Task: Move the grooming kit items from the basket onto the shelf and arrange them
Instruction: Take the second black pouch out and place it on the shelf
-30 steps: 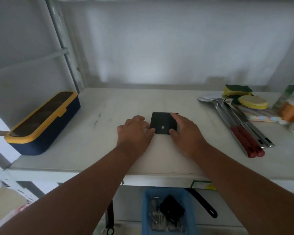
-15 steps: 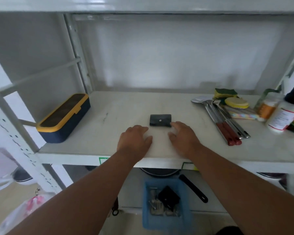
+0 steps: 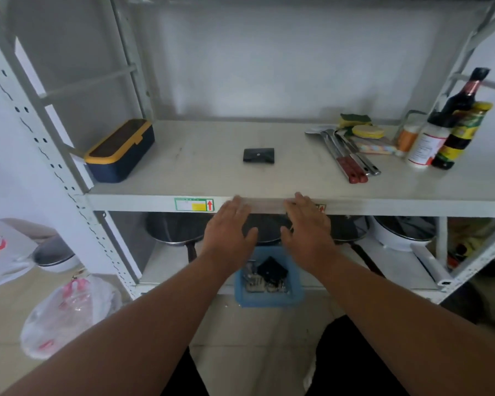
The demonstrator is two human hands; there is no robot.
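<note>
A small black snap-closed grooming case (image 3: 258,155) lies flat in the middle of the white shelf (image 3: 217,178). Below, on the floor in front of the rack, stands a blue basket (image 3: 242,292) holding a black pouch (image 3: 272,270) and several metal grooming tools (image 3: 255,281). My left hand (image 3: 229,227) and my right hand (image 3: 306,224) hover side by side in front of the shelf's front edge, fingers straight and spread, holding nothing. Both are above the basket and partly hide its far rim.
A navy and yellow lidded box (image 3: 120,150) sits at the shelf's left. Spoons and red-handled utensils (image 3: 346,155), sponges (image 3: 357,125) and bottles (image 3: 452,130) crowd the right. Pots (image 3: 175,230) fill the lower shelf. A plastic bag (image 3: 69,310) lies on the floor at left.
Both hands let go of the black case and drew back from the shelf top to its front edge. The camera pulled back, showing more of the rack and the basket.
</note>
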